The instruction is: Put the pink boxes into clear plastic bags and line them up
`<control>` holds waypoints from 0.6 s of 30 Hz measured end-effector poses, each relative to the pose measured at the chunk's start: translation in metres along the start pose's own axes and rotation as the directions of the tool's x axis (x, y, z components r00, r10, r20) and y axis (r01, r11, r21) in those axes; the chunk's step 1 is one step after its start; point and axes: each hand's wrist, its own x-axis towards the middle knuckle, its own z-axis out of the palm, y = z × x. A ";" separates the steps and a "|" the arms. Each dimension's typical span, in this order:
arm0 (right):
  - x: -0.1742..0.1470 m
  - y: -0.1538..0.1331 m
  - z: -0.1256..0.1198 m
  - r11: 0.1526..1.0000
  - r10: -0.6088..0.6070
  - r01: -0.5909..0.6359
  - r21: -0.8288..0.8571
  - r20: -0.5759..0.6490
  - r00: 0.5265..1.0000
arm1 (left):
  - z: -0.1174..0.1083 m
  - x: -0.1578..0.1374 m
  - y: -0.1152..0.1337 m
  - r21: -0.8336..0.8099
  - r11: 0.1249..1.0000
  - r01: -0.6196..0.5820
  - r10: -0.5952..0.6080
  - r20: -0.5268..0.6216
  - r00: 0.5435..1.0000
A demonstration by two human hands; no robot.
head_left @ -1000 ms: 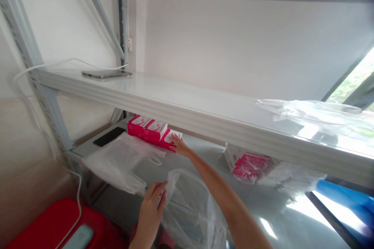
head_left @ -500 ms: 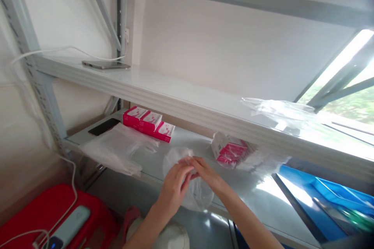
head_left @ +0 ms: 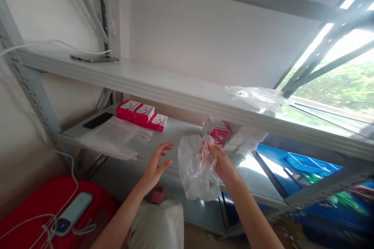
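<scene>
A clear plastic bag [head_left: 191, 171] hangs from my right hand [head_left: 219, 159], whose fingers are closed around its upper part. My left hand [head_left: 157, 165] is to the left of the bag, fingers apart, holding nothing. Behind the bag, pink-and-white boxes wrapped in clear plastic [head_left: 222, 134] lie on the lower shelf [head_left: 178, 126]. Farther left, a short stack of pink-and-white boxes [head_left: 142, 114] stands at the back. A pile of flat clear bags [head_left: 111, 138] rests in front of that stack, over the shelf's front edge.
A dark phone [head_left: 97, 120] lies beside the bag pile. Above, the upper shelf [head_left: 163, 79] carries another phone [head_left: 93, 58] and a crumpled clear bag [head_left: 257, 97]. A red stool [head_left: 26, 206] with a power bank [head_left: 76, 210] and white cables is at lower left. Blue trays [head_left: 306, 163] appear at right.
My hands have come apart. The right hand has moved slightly right with the plastic bag, while the left has let go and moved left. The camera view has shifted a little.
</scene>
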 end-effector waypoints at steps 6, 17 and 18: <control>-0.004 0.011 -0.006 0.998 -0.002 0.002 0.070 -0.008 1.000 | 0.015 0.011 0.001 -0.011 0.994 0.110 -0.110 -0.025 0.994; -0.013 0.021 -0.015 0.999 0.033 -0.030 0.028 -0.125 0.992 | 0.021 0.007 -0.002 -0.025 0.990 0.138 -0.137 0.023 0.990; -0.013 0.021 -0.017 0.999 0.035 -0.036 -0.007 -0.139 0.990 | 0.020 0.008 -0.003 -0.007 0.991 0.136 -0.136 0.006 0.991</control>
